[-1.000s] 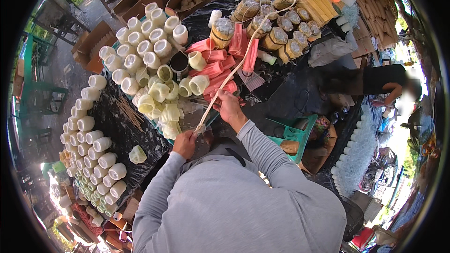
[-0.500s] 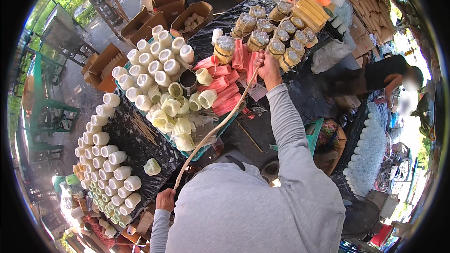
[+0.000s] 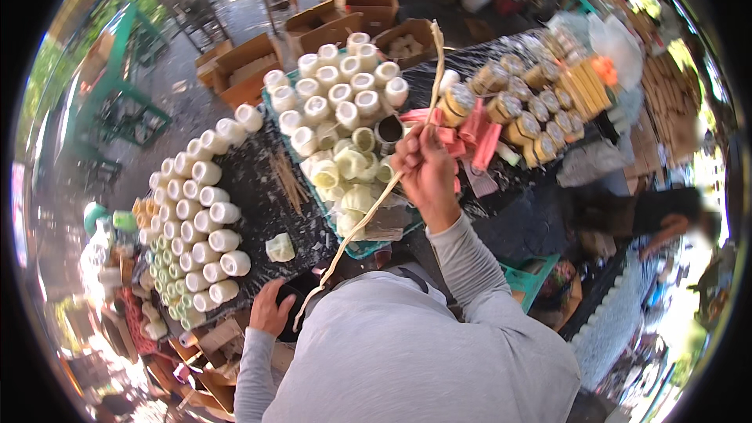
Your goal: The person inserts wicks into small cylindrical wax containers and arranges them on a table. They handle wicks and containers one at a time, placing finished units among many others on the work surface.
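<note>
My right hand [image 3: 429,176] is closed around a long pale twisted cord [image 3: 362,223], above the near edge of the heap of pale wrapped cups. One end of the cord rises past the hand; the other hangs slantwise down to the left, in front of my body. Beside that lower end is my left hand [image 3: 270,309], its thumb and fingers apart and off the cord. A teal tray [image 3: 368,247] under the right hand carries white cylindrical pots [image 3: 340,94], crumpled greenish-white pieces [image 3: 356,164] and a dark cup [image 3: 389,130]. Pinkish-red packets [image 3: 487,147] lie right of it.
Stacked white pots [image 3: 205,172] fill the table's left side, near thin sticks [image 3: 291,180] and a lone pale crumpled piece [image 3: 280,247]. Tied brown bundles [image 3: 501,106] stand at the far right. Cardboard boxes [image 3: 247,70] sit beyond the table. Another person [image 3: 658,215] is at right.
My right hand has drawn back toward me and left, still gripping the cord farther along. My left hand has let go of the lower end. The view has swung, shifting the scene.
</note>
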`<state>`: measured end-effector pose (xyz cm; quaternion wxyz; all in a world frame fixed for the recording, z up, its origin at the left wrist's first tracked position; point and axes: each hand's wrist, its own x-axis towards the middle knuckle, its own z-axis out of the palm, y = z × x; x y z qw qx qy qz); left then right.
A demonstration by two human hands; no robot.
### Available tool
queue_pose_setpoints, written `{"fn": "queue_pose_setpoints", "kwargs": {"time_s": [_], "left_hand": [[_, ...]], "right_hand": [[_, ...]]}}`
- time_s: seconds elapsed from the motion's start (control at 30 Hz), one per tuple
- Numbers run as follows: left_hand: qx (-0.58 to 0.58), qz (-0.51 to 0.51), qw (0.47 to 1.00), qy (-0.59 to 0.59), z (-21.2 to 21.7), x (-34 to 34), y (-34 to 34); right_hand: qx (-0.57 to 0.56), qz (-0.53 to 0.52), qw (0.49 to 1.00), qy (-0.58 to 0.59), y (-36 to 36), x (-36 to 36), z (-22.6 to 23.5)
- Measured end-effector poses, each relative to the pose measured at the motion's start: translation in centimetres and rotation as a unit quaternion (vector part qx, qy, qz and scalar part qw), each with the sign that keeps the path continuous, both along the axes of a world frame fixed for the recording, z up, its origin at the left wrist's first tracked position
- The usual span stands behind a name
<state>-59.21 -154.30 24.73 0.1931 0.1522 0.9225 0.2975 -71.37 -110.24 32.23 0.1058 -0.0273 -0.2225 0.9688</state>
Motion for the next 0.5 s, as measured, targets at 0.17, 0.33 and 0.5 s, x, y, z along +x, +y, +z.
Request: {"fn": "queue_pose_setpoints", "kwargs": {"time_s": [0.17,0.33,0.5], "left_hand": [[0.401,0.107,0.91,-0.023,7.4,-5.5,13.7],[0.425,0.164,0.871,-0.182,7.6,-5.5,13.3],[0.499,0.099,0.807,-0.299,7.1,-4.9,9.9]], "right_hand": [[-0.015,0.184,0.982,0.046,-13.5,1.2,1.1],[0.093,0.201,0.964,0.144,-10.8,-2.5,2.4],[0.15,0.21,0.961,0.099,-8.0,-4.9,3.1]]}}
